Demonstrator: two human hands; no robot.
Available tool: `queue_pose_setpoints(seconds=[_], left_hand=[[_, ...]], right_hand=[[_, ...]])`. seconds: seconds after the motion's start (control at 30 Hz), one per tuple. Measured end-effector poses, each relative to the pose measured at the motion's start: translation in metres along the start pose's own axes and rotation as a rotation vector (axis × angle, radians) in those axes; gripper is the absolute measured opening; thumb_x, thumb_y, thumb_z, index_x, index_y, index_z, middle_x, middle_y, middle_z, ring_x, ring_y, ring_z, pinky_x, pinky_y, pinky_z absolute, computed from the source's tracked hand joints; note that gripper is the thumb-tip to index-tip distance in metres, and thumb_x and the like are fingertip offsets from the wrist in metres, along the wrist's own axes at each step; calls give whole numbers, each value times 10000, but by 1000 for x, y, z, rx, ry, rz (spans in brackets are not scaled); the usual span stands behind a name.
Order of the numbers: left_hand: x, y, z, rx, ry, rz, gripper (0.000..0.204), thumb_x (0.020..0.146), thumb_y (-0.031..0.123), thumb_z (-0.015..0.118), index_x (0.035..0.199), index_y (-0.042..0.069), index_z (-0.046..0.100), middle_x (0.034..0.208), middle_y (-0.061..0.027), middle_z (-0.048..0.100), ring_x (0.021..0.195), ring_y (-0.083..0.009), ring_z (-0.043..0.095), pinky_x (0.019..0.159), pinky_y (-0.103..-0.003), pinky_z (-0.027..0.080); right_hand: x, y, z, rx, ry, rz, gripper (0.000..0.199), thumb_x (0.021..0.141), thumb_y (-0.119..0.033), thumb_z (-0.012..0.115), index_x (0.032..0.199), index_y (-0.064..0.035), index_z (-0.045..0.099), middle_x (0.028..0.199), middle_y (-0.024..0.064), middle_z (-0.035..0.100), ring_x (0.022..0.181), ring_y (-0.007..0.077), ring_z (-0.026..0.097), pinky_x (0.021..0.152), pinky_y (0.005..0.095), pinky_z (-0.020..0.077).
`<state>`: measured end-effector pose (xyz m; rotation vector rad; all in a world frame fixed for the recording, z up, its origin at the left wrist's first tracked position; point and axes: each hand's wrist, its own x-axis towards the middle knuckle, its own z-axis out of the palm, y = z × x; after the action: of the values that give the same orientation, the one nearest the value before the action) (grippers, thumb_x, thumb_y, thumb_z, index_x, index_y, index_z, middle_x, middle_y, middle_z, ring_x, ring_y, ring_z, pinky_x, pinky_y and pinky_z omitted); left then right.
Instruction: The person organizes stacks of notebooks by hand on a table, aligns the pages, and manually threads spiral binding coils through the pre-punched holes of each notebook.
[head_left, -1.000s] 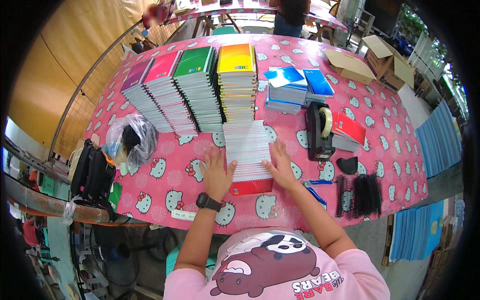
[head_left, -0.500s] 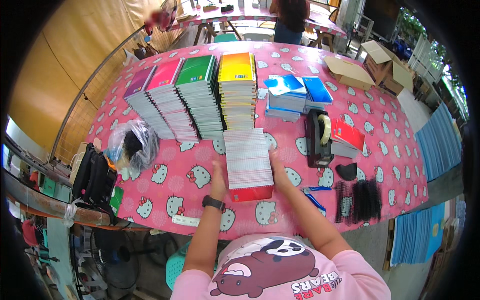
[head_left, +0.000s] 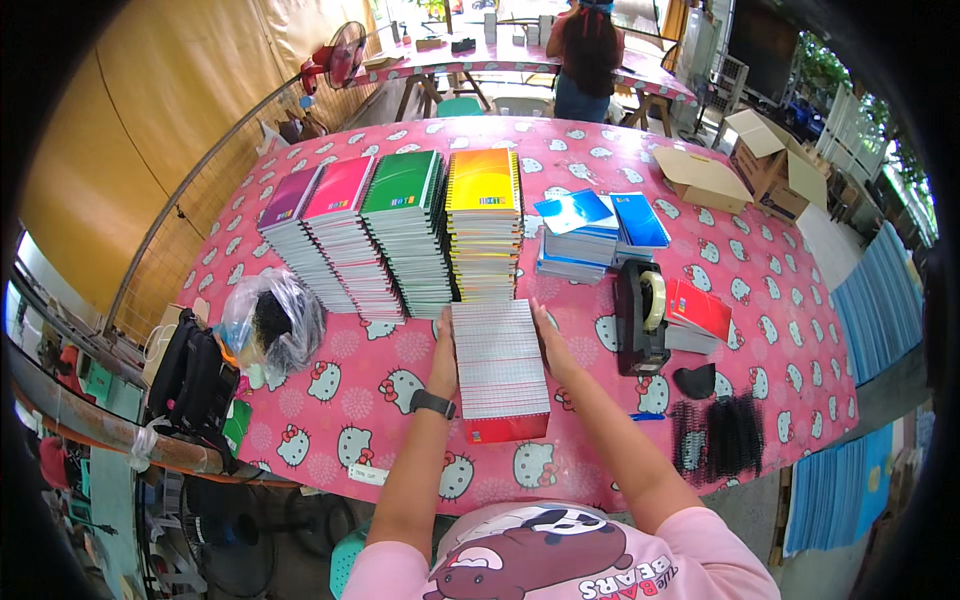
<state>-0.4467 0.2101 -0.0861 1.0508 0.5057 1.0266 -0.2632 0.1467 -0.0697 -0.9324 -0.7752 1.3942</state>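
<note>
A big pile of notebooks (head_left: 500,360) is on the pink table (head_left: 400,455), right in front of the person and just on the near side of the yellow notebooks (head_left: 482,185). The left hand (head_left: 443,362) is along one side of the pile and the right hand (head_left: 552,345) is along the other. The fingers look stretched out forward, not curled up; I cannot tell if they are spread or pressed together. So much paper is likely heavy. Each book should bend a little, but the whole pile should feel firm. The books could slide apart, and page corners could fold. The best way to hold it is probably with flat hands, pushing in evenly from both sides, low down. It looks like a long white block of paper edges, with thin reddish lines across it and a shiny red cover at the near end.
</note>
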Motion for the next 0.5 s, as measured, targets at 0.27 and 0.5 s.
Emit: queue_pose_setpoints(seconds=[0.27, 0.5], left_hand=[[-17, 11, 10, 55, 70, -88, 728, 945, 553, 173, 1445, 38, 48, 1488, -106, 184, 1356, -219, 197, 1102, -332, 156], [-77, -11, 19, 16, 43, -46, 696, 950, 541, 166, 1448, 59, 97, 1488, -88, 192, 1348, -211, 222, 1097, -329, 177]], right_hand=[[4, 24, -12, -43, 16, 9, 686, 938, -534, 331, 1417, -49, 259, 1393, 76, 370, 1239, 201, 370, 1044, 327, 269], [-78, 33, -5, 0, 62, 59, 748, 935, -557, 297, 1451, -61, 80, 1466, 89, 221, 1305, 197, 271, 1086, 309, 175]])
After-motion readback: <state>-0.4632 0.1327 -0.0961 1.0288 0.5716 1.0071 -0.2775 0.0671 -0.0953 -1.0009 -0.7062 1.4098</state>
